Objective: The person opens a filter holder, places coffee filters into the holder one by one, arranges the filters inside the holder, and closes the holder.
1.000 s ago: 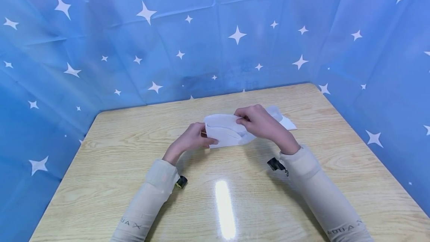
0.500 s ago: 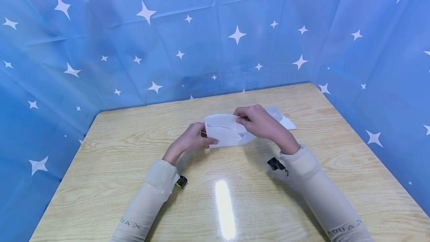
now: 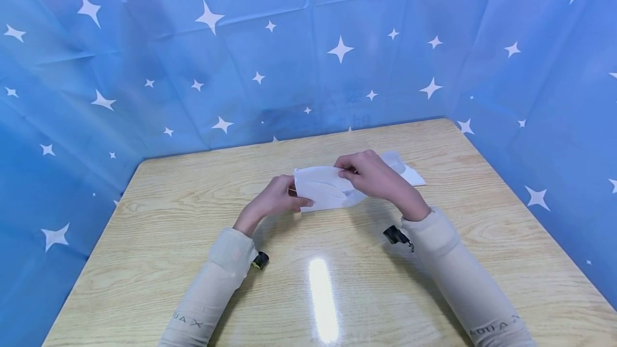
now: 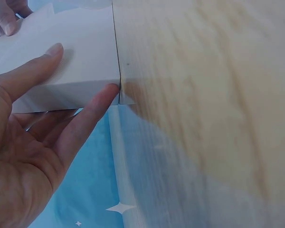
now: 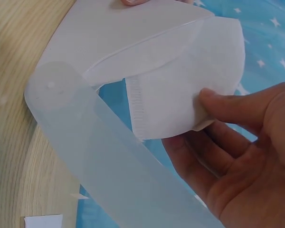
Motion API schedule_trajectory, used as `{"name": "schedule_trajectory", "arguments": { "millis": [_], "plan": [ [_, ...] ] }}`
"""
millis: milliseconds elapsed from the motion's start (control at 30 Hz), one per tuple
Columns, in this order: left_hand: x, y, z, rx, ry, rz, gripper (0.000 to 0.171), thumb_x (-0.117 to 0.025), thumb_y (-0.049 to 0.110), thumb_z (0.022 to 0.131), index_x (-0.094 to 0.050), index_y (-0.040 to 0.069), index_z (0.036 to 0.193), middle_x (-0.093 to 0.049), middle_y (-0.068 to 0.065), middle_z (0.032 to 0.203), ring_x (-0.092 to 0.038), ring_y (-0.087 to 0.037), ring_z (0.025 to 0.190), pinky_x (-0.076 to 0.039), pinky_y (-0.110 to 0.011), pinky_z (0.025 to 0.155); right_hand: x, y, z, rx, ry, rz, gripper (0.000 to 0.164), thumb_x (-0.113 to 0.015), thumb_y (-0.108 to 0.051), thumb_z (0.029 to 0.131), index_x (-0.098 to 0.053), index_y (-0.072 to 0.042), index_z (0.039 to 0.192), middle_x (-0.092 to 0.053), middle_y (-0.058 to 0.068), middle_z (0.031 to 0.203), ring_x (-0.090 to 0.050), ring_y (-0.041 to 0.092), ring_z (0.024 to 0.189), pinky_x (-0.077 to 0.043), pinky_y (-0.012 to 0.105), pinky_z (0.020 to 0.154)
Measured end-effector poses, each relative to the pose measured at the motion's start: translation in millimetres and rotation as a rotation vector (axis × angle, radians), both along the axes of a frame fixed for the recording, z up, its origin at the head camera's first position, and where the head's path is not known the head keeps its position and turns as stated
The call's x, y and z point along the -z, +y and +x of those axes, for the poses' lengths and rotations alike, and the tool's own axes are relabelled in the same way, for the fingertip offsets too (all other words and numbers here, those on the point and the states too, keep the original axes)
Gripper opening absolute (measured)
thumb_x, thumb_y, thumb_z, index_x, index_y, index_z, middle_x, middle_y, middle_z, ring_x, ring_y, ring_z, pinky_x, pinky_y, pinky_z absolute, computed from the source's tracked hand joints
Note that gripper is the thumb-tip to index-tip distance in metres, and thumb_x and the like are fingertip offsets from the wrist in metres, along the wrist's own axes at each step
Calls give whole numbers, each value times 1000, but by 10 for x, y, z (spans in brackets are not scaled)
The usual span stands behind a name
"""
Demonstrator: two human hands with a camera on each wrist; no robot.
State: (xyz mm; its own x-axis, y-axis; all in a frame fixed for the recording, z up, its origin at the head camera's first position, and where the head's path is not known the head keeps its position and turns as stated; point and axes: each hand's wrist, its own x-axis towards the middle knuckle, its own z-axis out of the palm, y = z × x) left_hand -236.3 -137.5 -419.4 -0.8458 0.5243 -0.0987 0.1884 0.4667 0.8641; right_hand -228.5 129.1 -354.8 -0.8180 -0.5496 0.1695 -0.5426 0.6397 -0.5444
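Observation:
A flat white pack with box-like edges (image 4: 69, 96) is held over the table by my left hand (image 3: 276, 196). In the left wrist view the thumb lies across its broad face and the other fingers run beneath it. My right hand (image 3: 372, 176) pinches a thin white sheet (image 5: 180, 90) with a short crimped edge, between thumb and fingers. That sheet rises from the pack, with a gap under it near the right hand. A translucent strip with a rounded end (image 5: 99, 142) extends from the pack's near corner. What lies inside the pack is hidden.
Behind the right hand, a white flat piece (image 3: 414, 176) and a translucent rounded piece (image 3: 394, 161) lie on the wooden table (image 3: 193, 191). A blue star-patterned cloth (image 3: 270, 58) hangs around the table's back and sides. Black wrist devices (image 3: 395, 235) sit under both cuffs.
The sheet's upper left part, bulging upward before, has come down and flattened against the pack. Both hands stay in nearly the same place.

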Motion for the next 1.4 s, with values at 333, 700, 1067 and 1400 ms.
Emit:
{"name": "schedule_trajectory", "arguments": {
  "millis": [333,700,1067,1400],
  "plan": [
    [8,-2,-2,0,5,-2,40,-80,13,91,-66,8,128,-74,-14,110,-73,-28,79,-65,-43,70,7,-6,-1,-21,24,-7,16,-60,-3,103,-75,-10,102,-70,7,81,-46,14,60,-43,31,65],
    [-2,0,0,-1,5,1,40,-81,13,91,-66,9,128,-75,-13,109,-73,-29,81,-65,-43,70,17,-2,-8,-12,-9,7,20,-56,-4,104,-76,-7,107,-70,6,82,-48,14,61,-44,32,66],
    [2,1,-4,4,7,-3,39,-80,14,91,-67,8,128,-75,-13,107,-73,-29,80,-65,-45,70,15,-9,12,9,-27,17,22,-59,-6,103,-77,-5,115,-79,11,105,-70,16,80,-59,37,77],
    [-2,4,-2,0,3,-4,40,-81,13,91,-68,10,128,-75,-13,108,-73,-32,82,-65,-46,70,17,3,2,3,34,-4,21,-61,-1,101,-79,-4,113,-79,13,105,-74,21,83,-62,40,77]
  ]
}}
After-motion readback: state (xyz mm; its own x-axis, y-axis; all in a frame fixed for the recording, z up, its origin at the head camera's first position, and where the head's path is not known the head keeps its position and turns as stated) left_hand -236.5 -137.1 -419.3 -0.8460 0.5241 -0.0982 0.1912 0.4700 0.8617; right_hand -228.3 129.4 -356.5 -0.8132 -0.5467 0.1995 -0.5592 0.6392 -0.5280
